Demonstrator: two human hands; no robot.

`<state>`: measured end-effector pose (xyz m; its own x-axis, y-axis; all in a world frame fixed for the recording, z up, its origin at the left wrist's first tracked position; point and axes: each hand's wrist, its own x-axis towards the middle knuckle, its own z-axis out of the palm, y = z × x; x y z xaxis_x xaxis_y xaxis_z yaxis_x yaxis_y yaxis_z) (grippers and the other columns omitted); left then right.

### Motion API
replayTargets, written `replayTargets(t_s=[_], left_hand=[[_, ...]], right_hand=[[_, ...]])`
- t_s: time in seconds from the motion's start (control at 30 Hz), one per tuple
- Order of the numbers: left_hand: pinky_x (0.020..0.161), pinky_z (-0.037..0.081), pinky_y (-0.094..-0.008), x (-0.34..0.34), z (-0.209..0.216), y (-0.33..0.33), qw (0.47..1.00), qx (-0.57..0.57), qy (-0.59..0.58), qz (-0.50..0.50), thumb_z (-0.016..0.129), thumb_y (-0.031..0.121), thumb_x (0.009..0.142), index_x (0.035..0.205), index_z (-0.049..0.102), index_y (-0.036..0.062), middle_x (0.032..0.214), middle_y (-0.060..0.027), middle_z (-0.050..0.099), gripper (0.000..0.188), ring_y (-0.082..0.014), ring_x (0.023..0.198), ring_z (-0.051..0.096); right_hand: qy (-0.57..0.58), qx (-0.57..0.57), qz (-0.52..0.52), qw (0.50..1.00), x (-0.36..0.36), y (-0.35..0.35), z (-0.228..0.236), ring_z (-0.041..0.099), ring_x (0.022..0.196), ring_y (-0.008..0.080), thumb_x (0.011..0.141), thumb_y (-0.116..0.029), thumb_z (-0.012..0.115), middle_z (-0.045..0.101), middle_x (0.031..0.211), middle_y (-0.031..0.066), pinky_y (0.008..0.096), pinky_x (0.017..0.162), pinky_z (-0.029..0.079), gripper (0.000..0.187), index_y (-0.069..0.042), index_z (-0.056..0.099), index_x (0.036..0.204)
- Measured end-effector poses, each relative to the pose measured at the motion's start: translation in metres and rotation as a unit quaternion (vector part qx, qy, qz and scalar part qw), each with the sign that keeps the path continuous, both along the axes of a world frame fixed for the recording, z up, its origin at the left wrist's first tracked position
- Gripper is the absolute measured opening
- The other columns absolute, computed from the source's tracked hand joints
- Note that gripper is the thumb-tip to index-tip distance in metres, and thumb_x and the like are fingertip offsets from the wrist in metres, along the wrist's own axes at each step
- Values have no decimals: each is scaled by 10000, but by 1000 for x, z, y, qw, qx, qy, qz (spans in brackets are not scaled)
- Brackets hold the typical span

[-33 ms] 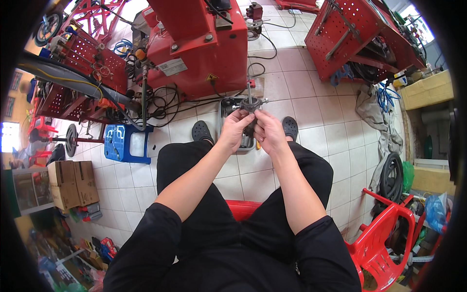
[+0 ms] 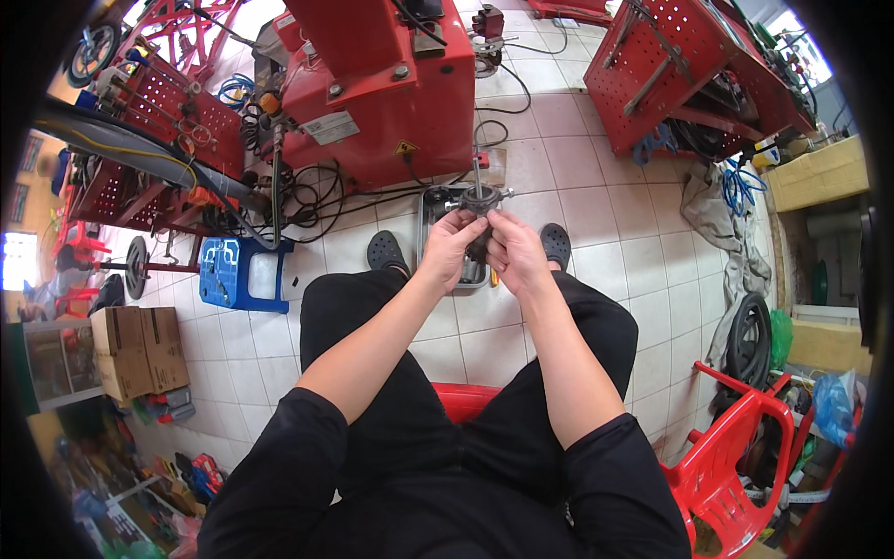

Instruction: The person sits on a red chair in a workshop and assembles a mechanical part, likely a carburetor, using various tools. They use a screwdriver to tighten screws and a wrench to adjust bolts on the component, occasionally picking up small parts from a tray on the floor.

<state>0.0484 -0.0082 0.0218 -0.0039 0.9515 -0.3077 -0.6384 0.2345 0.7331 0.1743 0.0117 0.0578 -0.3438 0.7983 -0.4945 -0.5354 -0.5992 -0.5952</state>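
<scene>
Between my knees, both hands hold up a round dark metal tool (image 2: pixel 480 198) with bright bolts at its sides and an upright rod at its far side. My left hand (image 2: pixel 447 250) grips its near left edge, thumb and fingers pressed together. From the right, my right hand (image 2: pixel 515 250) pinches the near edge, its other fingers curled. The two thumbs nearly meet. Below the hands, a grey tray (image 2: pixel 424 224) lies on the floor between my feet, mostly hidden by them; dark parts show inside it.
A red machine (image 2: pixel 372 112) stands ahead, with black cables (image 2: pixel 317 200) on the floor. A blue stool (image 2: pixel 244 275) and cardboard boxes (image 2: pixel 140 349) are at left. At right are a red perforated tool cart (image 2: pixel 652 79), a red plastic chair (image 2: pixel 736 456) and a tire (image 2: pixel 748 340).
</scene>
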Motion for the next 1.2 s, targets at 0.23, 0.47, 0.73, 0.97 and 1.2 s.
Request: replayTargets(t_s=[0.23,0.47,0.73,0.97,1.2], left_hand=[[736,436,-235,-2,-2,0,997,-69,-28,1,676,148,846,979,621,75,896,16,641,162,-74,794,574],[758,467,-264,-6,-9,1,998,-61,-16,-15,624,186,886,1041,608,68,944,-1,635,195,-97,827,577],[742,456,-268,-5,-3,1,997,-64,-19,-37,625,178,882,1062,611,79,968,2,651,205,-98,849,593],[730,446,-264,-6,-1,0,997,-68,-16,-35,627,167,878,1074,611,93,952,10,655,210,-93,843,598],[714,442,-244,-6,2,0,997,-75,-7,-28,640,146,865,1069,622,91,950,16,657,212,-79,820,595]], right_hand=[[-220,8,-39,975,1,4,17,302,411,37,903,-207,472,362,581,-57,214,353,210,234,-16,553,1010],[-195,78,-36,977,10,7,5,397,485,67,888,-162,421,429,663,-18,221,437,315,339,48,555,1118],[-355,306,-59,882,10,9,1,601,762,101,855,-61,590,635,821,58,241,670,472,259,14,593,1102],[-465,364,-42,806,1,-2,22,662,783,186,814,-78,637,676,845,117,288,684,492,180,-15,613,980],[-496,405,-39,767,0,-2,18,673,761,243,799,-89,654,671,819,142,323,655,497,171,-26,612,952]])
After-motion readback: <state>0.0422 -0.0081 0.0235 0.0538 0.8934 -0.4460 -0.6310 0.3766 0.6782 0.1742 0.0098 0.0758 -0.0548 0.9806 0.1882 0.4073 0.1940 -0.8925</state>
